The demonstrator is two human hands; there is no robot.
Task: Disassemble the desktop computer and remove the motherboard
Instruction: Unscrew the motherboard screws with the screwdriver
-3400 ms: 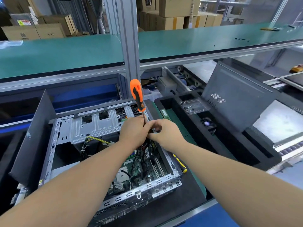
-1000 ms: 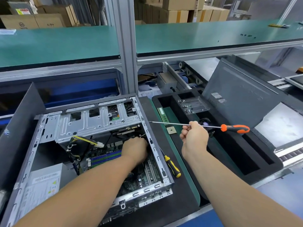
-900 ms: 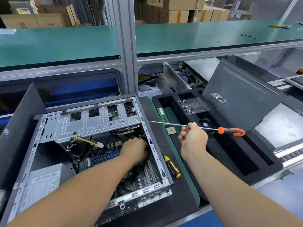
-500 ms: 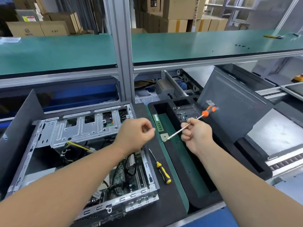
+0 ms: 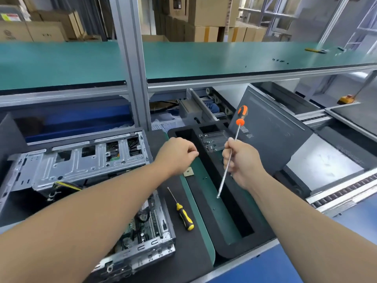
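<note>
Left hand hovering over the near end of the black foam tray, fingers curled in, thumb against fingertip as if pinching something small; a screw likely, but too small to confirm. Small metal parts tray just ahead and right of those fingertips, near, not touching. Right hand clamped round the shaft of the orange screwdriver, handle up and away, tip down toward the tray floor, long axis steep and slightly tilted. Open computer case lying behind and left of the left fingers, motherboard still seated inside, down-left under the forearm. Yellow screwdriver loose on the mat below both hands. Probable next: drop into parts tray, short forward reach, open room, right-hand shaft close alongside.
</note>
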